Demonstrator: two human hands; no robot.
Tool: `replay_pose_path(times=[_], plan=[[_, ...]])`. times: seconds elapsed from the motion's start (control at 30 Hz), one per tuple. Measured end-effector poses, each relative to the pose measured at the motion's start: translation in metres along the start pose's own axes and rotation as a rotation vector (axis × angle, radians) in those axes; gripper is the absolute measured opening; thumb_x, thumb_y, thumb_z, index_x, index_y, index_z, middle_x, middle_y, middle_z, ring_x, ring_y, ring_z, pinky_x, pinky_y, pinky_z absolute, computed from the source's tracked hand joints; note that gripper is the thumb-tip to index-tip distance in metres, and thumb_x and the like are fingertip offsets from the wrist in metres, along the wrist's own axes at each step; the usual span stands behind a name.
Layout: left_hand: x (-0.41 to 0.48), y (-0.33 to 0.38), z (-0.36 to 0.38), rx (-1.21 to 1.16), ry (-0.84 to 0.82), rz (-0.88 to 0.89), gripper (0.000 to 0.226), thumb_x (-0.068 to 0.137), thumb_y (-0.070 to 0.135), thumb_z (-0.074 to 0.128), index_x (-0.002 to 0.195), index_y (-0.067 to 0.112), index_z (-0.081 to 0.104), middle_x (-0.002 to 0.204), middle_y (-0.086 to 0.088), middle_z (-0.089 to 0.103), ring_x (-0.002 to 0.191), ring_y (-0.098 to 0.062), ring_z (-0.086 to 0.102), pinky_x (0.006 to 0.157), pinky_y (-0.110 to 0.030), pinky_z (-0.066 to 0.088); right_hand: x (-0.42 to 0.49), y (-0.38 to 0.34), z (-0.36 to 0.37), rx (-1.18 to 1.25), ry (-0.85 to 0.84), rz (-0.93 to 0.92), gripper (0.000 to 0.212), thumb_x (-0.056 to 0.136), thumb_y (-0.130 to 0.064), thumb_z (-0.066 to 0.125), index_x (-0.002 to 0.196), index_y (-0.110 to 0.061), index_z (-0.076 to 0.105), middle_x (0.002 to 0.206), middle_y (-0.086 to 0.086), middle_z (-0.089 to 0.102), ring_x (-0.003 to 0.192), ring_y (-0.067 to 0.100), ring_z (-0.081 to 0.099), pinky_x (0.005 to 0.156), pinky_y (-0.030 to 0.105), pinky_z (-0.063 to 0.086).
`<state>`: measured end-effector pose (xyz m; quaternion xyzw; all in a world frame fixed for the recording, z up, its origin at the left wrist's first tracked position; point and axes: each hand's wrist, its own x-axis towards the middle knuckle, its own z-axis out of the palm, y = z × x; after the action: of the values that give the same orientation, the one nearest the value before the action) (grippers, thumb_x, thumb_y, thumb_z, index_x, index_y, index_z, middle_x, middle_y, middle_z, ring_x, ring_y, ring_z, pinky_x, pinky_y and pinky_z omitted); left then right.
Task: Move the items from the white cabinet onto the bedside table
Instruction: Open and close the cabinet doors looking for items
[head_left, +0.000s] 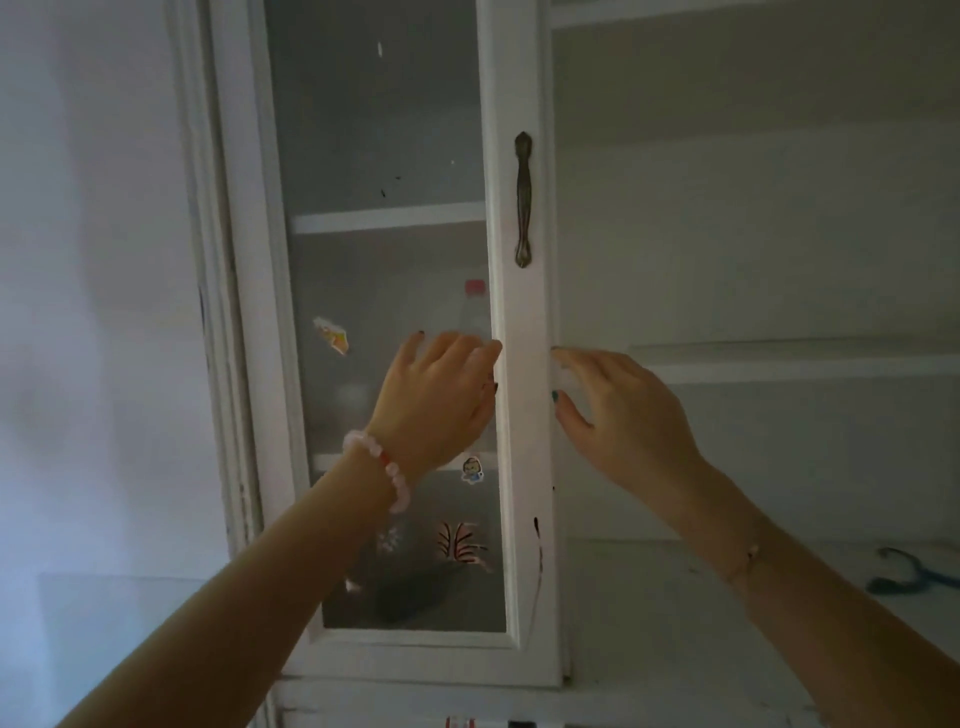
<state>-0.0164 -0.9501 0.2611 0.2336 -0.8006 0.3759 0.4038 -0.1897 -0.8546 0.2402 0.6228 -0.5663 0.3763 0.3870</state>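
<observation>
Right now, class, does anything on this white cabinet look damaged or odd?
Yes. A dark smear runs low on the door frame, a torn orange sticker clings to the glass, and paint is chipped along the cabinet's left edge.

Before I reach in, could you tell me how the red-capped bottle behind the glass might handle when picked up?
The bottle looks like clear plastic, so probably light and not fragile. Tall and narrow, it may tip if nudged.
</observation>
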Motion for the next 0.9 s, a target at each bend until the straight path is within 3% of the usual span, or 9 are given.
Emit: replay_pose_path(times=[0.13, 0.23, 0.3, 0.4, 0.47, 0.7, 0.9], plan=[[0.046, -0.023, 0.006, 0.199, 0.029, 0.202, 0.041, 0.078, 0.021, 0.063, 0.116, 0.008, 0.059, 0.122, -0.015, 0.059, 0.113, -0.032, 0.056, 0.094, -0.053, 0.045, 0.020, 0.017, 0.001, -0.018, 0.039, -0.023, 0.037, 0.084, -0.017, 0.061, 0.120, -0.007, 0.058, 0.112, 0.012, 0.067, 0.101, 0.030, 0.062, 0.083, 0.036, 0.049], [0.087, -0.035, 0.001, 0.381, 0.009, 0.293, 0.048, 0.074, 0.022, 0.068, 0.120, 0.009, 0.059, 0.127, -0.014, 0.057, 0.119, -0.032, 0.053, 0.096, -0.053, 0.043, 0.031, 0.030, 0.004, -0.025, 0.090, -0.033, 0.037, 0.080, -0.015, 0.065, 0.116, -0.006, 0.061, 0.107, 0.013, 0.068, 0.095, 0.031, 0.065, 0.081, 0.038, 0.051], [0.110, -0.036, -0.006, 0.498, -0.034, 0.329, 0.051, 0.079, 0.026, 0.063, 0.127, 0.012, 0.054, 0.137, -0.013, 0.050, 0.127, -0.031, 0.046, 0.101, -0.053, 0.039, 0.035, 0.038, 0.006, -0.042, 0.117, -0.046, 0.038, 0.077, -0.015, 0.069, 0.113, -0.005, 0.062, 0.103, 0.013, 0.070, 0.091, 0.031, 0.066, 0.078, 0.039, 0.053], [0.137, -0.034, -0.009, 0.674, -0.176, 0.337, 0.056, 0.095, 0.030, 0.038, 0.146, 0.014, 0.023, 0.156, -0.010, 0.016, 0.143, -0.030, 0.015, 0.112, -0.053, 0.015, 0.035, 0.048, 0.009, -0.048, 0.143, -0.064, 0.038, 0.074, -0.014, 0.072, 0.110, -0.004, 0.064, 0.098, 0.013, 0.070, 0.086, 0.031, 0.067, 0.073, 0.039, 0.054], [0.149, -0.030, -0.010, 0.767, -0.247, 0.335, 0.056, 0.098, 0.030, 0.029, 0.149, 0.014, 0.012, 0.158, -0.009, 0.007, 0.144, -0.030, 0.006, 0.113, -0.053, 0.007, 0.033, 0.053, 0.012, -0.044, 0.149, -0.077, 0.038, 0.073, -0.014, 0.073, 0.108, -0.004, 0.064, 0.096, 0.012, 0.071, 0.085, 0.030, 0.068, 0.072, 0.038, 0.054], [0.162, -0.029, -0.004, 0.924, -0.291, 0.325, 0.055, 0.096, 0.026, 0.032, 0.146, 0.010, 0.018, 0.154, -0.008, 0.021, 0.143, -0.030, 0.010, 0.113, -0.055, 0.005, 0.025, 0.066, 0.013, -0.041, 0.144, -0.066, 0.041, 0.069, -0.015, 0.074, 0.108, -0.008, 0.064, 0.093, 0.008, 0.070, 0.083, 0.028, 0.067, 0.069, 0.036, 0.053], [0.170, -0.022, -0.003, 0.872, -0.268, 0.352, 0.041, 0.095, 0.022, 0.034, 0.134, 0.012, 0.042, 0.137, -0.006, 0.043, 0.136, -0.028, 0.029, 0.116, -0.048, 0.010, 0.015, 0.073, 0.011, -0.014, 0.111, -0.073, 0.040, 0.073, -0.016, 0.072, 0.111, -0.007, 0.062, 0.095, 0.008, 0.070, 0.086, 0.027, 0.066, 0.073, 0.036, 0.053]])
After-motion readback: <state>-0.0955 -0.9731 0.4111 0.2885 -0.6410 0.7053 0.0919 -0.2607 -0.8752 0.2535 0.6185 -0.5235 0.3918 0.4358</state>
